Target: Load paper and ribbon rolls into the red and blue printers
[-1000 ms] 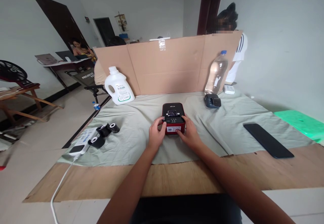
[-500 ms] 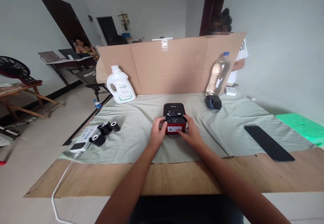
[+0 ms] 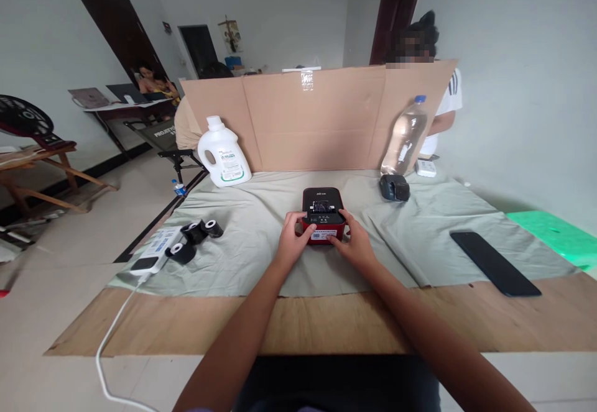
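Grips red-black device (image 3: 323,218) between half-curled left hand (image 3: 293,238) and half-curled right hand (image 3: 358,242); faces cardboard panel (image 3: 317,126) across far edge, with black rolls (image 3: 183,252) leftward, dark phone (image 3: 493,263) rightward.

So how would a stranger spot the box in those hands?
Find the big cardboard, then look down the cloth in front. The box sits there, between the left hand and right hand. Its red, white-labelled front sets it apart from the dark gadget.

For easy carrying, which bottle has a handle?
The white bottle: a loop handle shows on its left side. The tall clear bottle and the small bottle on the floor show none.
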Demonstrator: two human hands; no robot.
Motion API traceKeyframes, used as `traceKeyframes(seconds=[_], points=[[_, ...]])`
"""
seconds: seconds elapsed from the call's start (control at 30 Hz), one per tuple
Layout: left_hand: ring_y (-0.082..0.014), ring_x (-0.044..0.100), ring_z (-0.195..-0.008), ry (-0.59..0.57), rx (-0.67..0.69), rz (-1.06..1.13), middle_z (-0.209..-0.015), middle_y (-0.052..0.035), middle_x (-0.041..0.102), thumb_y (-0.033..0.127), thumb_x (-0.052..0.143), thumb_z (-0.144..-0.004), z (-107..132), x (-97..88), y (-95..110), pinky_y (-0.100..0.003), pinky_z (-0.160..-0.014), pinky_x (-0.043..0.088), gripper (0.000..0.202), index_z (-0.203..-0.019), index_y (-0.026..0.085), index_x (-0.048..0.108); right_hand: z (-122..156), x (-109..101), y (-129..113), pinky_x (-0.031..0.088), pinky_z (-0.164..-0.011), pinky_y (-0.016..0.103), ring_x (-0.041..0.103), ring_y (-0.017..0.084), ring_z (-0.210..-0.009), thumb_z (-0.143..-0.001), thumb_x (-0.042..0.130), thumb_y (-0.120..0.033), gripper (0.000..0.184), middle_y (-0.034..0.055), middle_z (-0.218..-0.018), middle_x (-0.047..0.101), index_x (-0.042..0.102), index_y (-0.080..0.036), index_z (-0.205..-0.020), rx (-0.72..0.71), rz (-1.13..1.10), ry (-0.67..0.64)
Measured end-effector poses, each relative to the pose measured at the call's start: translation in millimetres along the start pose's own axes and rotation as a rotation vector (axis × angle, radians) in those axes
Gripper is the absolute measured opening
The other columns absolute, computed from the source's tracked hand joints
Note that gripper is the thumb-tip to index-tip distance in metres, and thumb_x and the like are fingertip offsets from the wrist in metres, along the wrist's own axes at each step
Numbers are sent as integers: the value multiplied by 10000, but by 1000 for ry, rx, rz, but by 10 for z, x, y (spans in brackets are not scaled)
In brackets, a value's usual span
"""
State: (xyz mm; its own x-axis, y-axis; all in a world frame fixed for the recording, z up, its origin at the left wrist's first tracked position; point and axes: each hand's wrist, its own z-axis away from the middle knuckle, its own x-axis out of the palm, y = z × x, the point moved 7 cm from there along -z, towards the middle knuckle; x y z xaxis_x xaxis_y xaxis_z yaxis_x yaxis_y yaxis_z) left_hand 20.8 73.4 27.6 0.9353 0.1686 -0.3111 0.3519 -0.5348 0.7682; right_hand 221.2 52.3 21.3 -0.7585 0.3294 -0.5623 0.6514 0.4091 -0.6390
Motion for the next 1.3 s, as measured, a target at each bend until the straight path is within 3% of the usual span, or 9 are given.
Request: traceKeyframes(seconds=[0.2,0.33,0.47,0.67,0.87,1.0,1.1,1.3], points=[[-191,574,-1043,-46,-79,71,-1129,-69,578,414,585,-910,-31,12,-87,-282,-807,497,283,-1115,220,570,-20,-18,-12,546,-863,455,631,309,-1102,-753,731,-333,735,141,-1299,629,437,-224,-1418,10,29,-19],[-180,580,-1016,-15,-62,63,-1059,-54,587,434,520,-944,-55,10,-71,-281,-827,482,237,-1024,217,571,-25,-31,-30,548,-855,447,640,303,-1079,-748,731,-327,736,135,-1283,641,439,-218,-1414,-4,41,-20],[-158,576,-848,-17,-148,106,-890,-18,601,478,368,-996,-92,52,-121,-284,-785,462,331,-840,218,502,-27,-43,-53,547,-859,442,640,300,-1078,-746,726,-317,740,129,-1297,635,435,-220,-1420,-10,51,-18],[-151,537,-707,22,-204,111,-773,0,579,532,364,-980,-150,77,-178,-282,-681,446,399,-733,223,416,-25,-45,-88,539,-895,450,635,302,-1101,-741,721,-321,754,134,-1319,625,431,-203,-1427,1,68,-33],[-158,578,-783,83,-173,93,-849,-19,641,519,338,-990,-57,71,-160,-276,-733,467,392,-856,214,544,-6,-73,-169,484,-996,485,573,326,-1200,-783,692,-358,746,141,-1417,557,412,-180,-1451,-53,145,-20],[-158,598,-823,86,-159,91,-879,-21,670,486,346,-993,-22,71,-161,-260,-765,472,377,-936,208,596,-16,-138,-246,451,-1005,517,542,345,-1175,-861,615,-470,643,128,-1471,512,466,-190,-1421,-128,243,19],[-159,612,-847,83,-163,93,-895,-24,683,476,357,-992,-28,65,-167,-252,-773,479,372,-936,206,605,-54,-206,-300,417,-1047,504,512,326,-1202,-911,550,-466,559,103,-1501,484,490,-206,-1402,-169,242,32],[-166,637,-899,64,-168,137,-938,-29,705,448,373,-996,-35,63,-171,-265,-819,486,347,-968,207,621,-378,-252,-332,385,-1081,493,456,300,-1317,-991,392,-451,550,117,-1561,401,438,-177,-1466,-197,217,-20]])
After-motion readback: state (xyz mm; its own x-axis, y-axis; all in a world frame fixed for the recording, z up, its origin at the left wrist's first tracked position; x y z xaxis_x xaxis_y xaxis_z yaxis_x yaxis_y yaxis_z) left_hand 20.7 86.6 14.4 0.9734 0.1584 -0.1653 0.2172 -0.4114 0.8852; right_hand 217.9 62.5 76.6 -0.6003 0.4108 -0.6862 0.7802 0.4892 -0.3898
